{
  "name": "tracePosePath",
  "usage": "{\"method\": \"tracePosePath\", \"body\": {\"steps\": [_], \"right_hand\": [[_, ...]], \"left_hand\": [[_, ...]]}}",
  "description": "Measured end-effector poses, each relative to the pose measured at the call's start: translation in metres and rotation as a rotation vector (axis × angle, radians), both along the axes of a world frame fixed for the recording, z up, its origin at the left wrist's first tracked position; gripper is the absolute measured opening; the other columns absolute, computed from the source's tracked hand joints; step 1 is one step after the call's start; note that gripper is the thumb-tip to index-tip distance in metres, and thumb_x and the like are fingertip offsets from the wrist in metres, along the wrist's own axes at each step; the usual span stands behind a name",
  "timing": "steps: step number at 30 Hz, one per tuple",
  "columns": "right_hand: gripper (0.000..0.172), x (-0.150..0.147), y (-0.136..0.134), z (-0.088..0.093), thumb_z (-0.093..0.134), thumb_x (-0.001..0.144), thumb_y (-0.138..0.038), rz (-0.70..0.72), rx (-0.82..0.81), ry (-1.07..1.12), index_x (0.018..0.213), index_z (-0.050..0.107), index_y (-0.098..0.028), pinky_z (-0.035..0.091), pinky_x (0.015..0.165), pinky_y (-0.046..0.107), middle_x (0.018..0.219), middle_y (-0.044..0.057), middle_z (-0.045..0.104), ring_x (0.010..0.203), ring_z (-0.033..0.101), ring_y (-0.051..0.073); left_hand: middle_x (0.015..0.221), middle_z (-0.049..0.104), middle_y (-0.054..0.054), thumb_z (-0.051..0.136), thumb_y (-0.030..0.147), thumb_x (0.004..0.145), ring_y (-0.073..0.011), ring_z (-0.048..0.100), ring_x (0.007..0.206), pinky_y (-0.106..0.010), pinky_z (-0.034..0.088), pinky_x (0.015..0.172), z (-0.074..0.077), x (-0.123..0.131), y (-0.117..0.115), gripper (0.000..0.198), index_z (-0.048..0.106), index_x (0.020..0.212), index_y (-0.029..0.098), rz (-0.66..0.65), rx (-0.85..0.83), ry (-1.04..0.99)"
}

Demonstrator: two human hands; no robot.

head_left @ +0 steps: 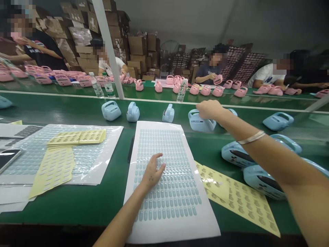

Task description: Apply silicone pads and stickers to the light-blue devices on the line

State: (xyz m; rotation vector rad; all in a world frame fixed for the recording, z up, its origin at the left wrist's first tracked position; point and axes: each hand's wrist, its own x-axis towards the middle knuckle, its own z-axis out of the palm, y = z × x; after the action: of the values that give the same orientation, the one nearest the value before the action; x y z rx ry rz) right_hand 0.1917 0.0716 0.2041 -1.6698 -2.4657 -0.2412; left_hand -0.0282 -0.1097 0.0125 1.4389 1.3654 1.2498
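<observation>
My left hand (pixel 153 170) lies flat, fingers apart, on a white sheet of pale blue oval stickers (pixel 167 178). My right hand (pixel 209 109) reaches forward and closes over the top of a pale blue handled plastic device (pixel 202 122) on the green workbench (pixel 77 206). Other blue devices (pixel 133 112) stand in a row beside it, and two more (pixel 262 161) lie on their backs by my right forearm. Yellow backing sheets with die-cut stickers (pixel 238 195) lie under that forearm.
A clear plastic sheet of stickers (pixel 61 154) with yellow sheets on it lies left, near a phone (pixel 7 159). Water bottles (pixel 181 91) stand on a divider rail. Beyond it, co-workers (pixel 212 68) sit among pink devices (pixel 205 90), with stacked cartons (pixel 137 55) behind.
</observation>
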Motion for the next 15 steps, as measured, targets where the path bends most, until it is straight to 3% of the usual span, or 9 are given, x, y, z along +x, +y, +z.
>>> {"method": "tracePosePath", "body": {"steps": [3,6,9,11,13,15], "right_hand": [[0.013,0.003,-0.052,0.012,0.059,0.07,-0.007,0.168,-0.002,-0.076,0.078,0.062,-0.017,0.036,0.069,0.032,0.084,0.006,0.065,0.081,0.059,0.022],[0.02,0.002,-0.105,0.015,0.058,0.072,-0.008,0.463,-0.081,0.137,0.087,0.062,-0.02,0.036,0.069,0.028,0.085,0.001,0.065,0.076,0.057,0.016],[0.012,-0.008,-0.14,0.002,0.059,0.076,-0.014,0.732,-0.242,0.521,0.086,0.061,-0.019,0.04,0.07,0.026,0.084,0.0,0.065,0.075,0.057,0.013],[0.005,-0.017,-0.152,-0.016,0.058,0.079,-0.018,0.86,-0.309,0.735,0.084,0.059,-0.018,0.043,0.073,0.026,0.087,0.001,0.066,0.08,0.06,0.013],[0.004,-0.022,-0.159,-0.037,0.055,0.082,-0.021,0.913,-0.359,0.902,0.083,0.058,-0.018,0.046,0.074,0.026,0.092,0.003,0.067,0.084,0.061,0.013],[0.005,-0.023,-0.163,-0.058,0.052,0.083,-0.022,0.853,-0.39,1.035,0.082,0.056,-0.019,0.048,0.073,0.026,0.095,0.004,0.068,0.083,0.062,0.013]], "left_hand": [[0.119,0.056,-0.01,0.061,0.039,0.077,-0.0253,0.047,0.12,-0.044,0.027,0.108,0.005,-0.002,0.003,0.038,0.054,0.11,0.02,0.072,0.053,-0.226],[0.128,0.051,-0.009,0.059,0.05,0.075,-0.0248,0.045,0.123,-0.042,0.032,0.105,0.022,-0.004,0.004,0.05,0.047,0.116,0.024,0.061,0.02,-0.458],[0.128,0.053,-0.01,0.067,0.064,0.059,-0.0322,0.045,0.123,-0.044,0.037,0.101,0.044,-0.003,0.0,0.073,0.05,0.117,0.024,-0.23,-0.107,-0.673],[0.116,0.061,-0.012,0.074,0.062,0.05,-0.0364,0.048,0.119,-0.045,0.041,0.096,0.049,0.0,-0.008,0.077,0.056,0.112,0.02,-0.46,-0.232,-0.661],[0.1,0.066,-0.012,0.077,0.058,0.046,-0.0385,0.053,0.112,-0.046,0.046,0.089,0.044,0.003,-0.018,0.072,0.061,0.104,0.019,-0.584,-0.361,-0.641],[0.089,0.067,-0.009,0.074,0.061,0.047,-0.0387,0.056,0.108,-0.046,0.049,0.082,0.032,0.008,-0.031,0.067,0.061,0.1,0.023,-0.608,-0.449,-0.678]]}}
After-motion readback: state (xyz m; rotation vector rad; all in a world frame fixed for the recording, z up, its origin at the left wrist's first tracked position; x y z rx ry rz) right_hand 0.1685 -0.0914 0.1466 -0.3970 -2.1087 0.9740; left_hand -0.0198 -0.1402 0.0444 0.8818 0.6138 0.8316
